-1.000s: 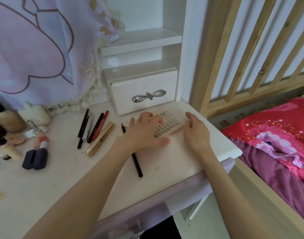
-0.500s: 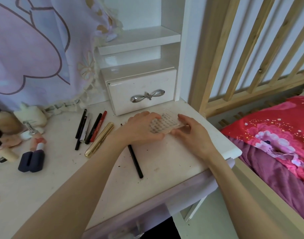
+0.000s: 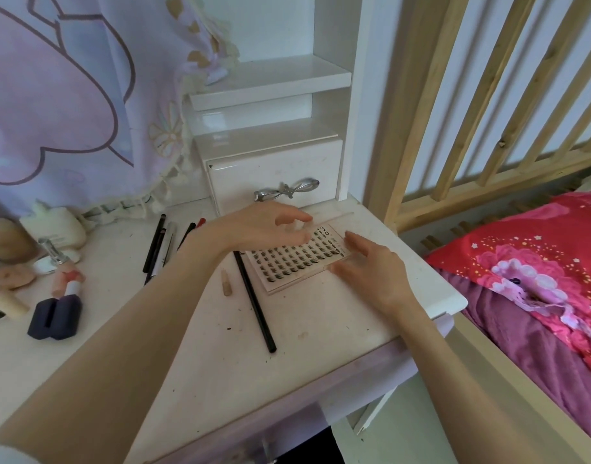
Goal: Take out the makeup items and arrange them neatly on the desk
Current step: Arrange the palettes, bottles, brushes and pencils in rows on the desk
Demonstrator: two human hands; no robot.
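The clear lash tray (image 3: 296, 259) lies flat on the white desk (image 3: 200, 356), near its right end, just in front of the small drawer (image 3: 274, 177) with the bow-shaped handle. Half a second ago both hands held it tipped up; now it rests on the desktop with its rows of lash clusters in plain sight. The left hand (image 3: 260, 226) has lifted off and hovers over the tray's far left corner, fingers loosely spread, grasping nothing. The right hand (image 3: 371, 272) lies against the tray's right edge, fingers fairly straight, touching the plastic rather than gripping it. A black pencil (image 3: 254, 303) lies just left of the tray, unmoved, and a small beige cap (image 3: 226, 283), hidden earlier by the left hand, shows beside it. Farther left, the row of pencils (image 3: 158, 244) and the dark lipstick case (image 3: 54, 316) sit as before.
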